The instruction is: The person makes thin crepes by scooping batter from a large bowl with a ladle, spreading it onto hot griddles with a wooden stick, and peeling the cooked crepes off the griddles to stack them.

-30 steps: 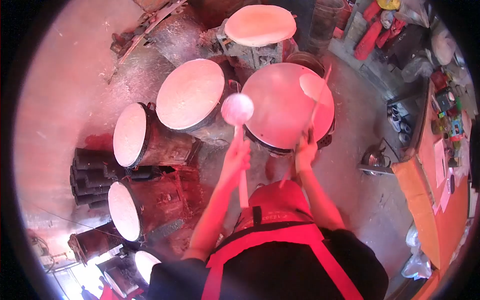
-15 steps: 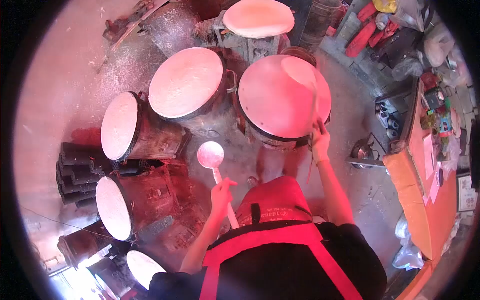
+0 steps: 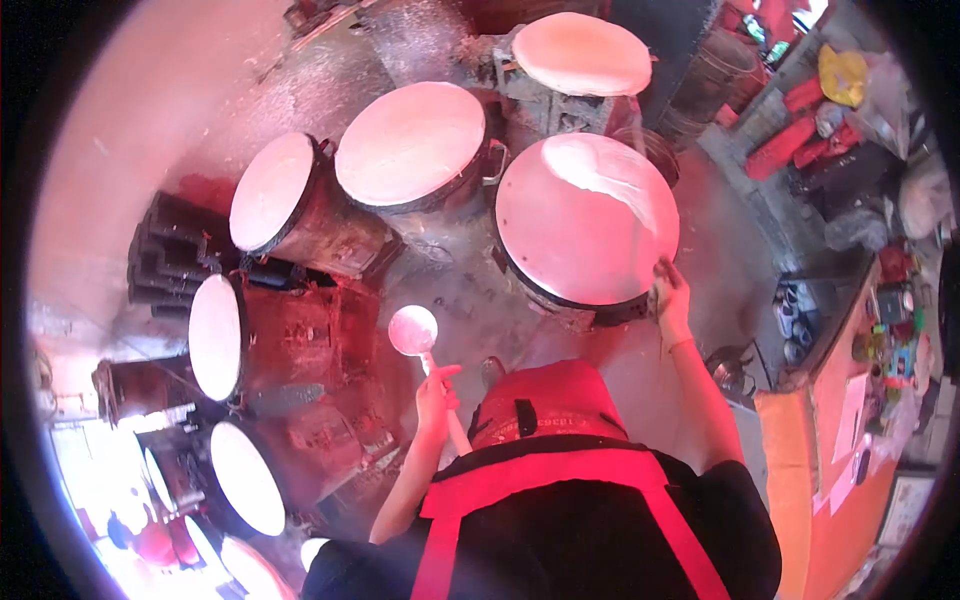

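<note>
My left hand (image 3: 436,400) is wrapped round the handle of a ladle (image 3: 413,331), whose round, pale-coated bowl points away from me. At the right edge of a large round griddle (image 3: 575,240), my right hand (image 3: 670,297) is closed; what it holds, if anything, is too small to make out. A pale sheet of batter (image 3: 600,165) shows along the upper and right part of the griddle, and the rest of its surface looks smooth and bare. The ladle hangs apart from the griddle, to its lower left.
Other round griddles on drums stand at the left, one of them (image 3: 410,143) beside mine. A pale-topped round (image 3: 581,54) rests on blocks beyond. At the right are an orange-covered table (image 3: 790,480), a kettle (image 3: 731,370) and shoes (image 3: 795,315). Dark stacked pieces (image 3: 165,250) lie at the left.
The view has turned left. My right hand has moved down along the griddle's right edge, and the long thin stick is no longer distinct. My left hand has lowered the ladle away from the griddle.
</note>
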A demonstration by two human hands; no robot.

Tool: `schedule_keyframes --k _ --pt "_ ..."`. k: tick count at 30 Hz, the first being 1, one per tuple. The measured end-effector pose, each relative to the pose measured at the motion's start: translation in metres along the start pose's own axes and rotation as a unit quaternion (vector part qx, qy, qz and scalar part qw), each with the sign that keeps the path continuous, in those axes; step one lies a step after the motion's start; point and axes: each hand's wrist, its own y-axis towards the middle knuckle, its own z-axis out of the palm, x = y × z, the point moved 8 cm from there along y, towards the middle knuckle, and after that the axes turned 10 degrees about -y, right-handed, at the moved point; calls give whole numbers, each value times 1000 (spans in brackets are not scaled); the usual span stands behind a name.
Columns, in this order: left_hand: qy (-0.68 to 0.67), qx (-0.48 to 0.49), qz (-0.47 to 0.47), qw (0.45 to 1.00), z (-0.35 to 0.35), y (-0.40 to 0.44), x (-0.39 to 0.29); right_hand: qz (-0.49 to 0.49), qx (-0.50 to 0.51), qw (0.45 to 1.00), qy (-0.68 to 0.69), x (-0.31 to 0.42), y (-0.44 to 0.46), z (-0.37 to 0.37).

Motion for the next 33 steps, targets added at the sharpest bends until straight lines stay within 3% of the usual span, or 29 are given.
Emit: schedule_keyframes --k 4,6,9,10,12,14,17,21,24,25,26,28,30,31,32,33 --pt "-33 -35 15 999 26 -23 26 -34 203 976 -74 13 33 45" --pt "-50 -44 19 998 34 -36 34 -18 254 963 -90 24 13 58" --pt "-94 -49 22 994 40 -48 44 -14 371 922 -106 29 -15 28" --pt "-105 -54 26 993 37 -47 53 7 413 909 -53 10 -4 12" --pt "-118 -70 36 990 32 -55 59 42 278 944 -171 8 45 -36" --pt "-131 -82 39 987 31 -60 61 51 196 971 -126 40 55 -32" --pt "-130 -97 32 986 41 -74 59 23 273 947 -166 21 89 1" --pt "-123 -97 41 987 38 -88 64 67 448 883 -126 5 54 -16" --pt "-96 -124 35 987 42 -103 69 3 373 903 -213 35 73 -42" --pt "-99 -128 33 986 47 -108 66 -53 366 908 -194 38 89 -33" --pt "-98 -113 27 988 45 -110 67 -20 333 931 -147 29 109 -26" --pt "-99 -79 16 992 39 -105 69 -8 341 924 -174 41 90 -7" --pt "-77 -72 21 994 36 -98 63 21 412 892 -184 29 46 -18" --pt "-66 -67 22 995 36 -94 61 -5 471 875 -112 15 31 -27" --pt "-46 -66 25 996 39 -93 56 -20 433 886 -166 -6 24 -46" --pt "-26 -65 27 997 45 -92 48 7 442 887 -136 -18 9 -62"
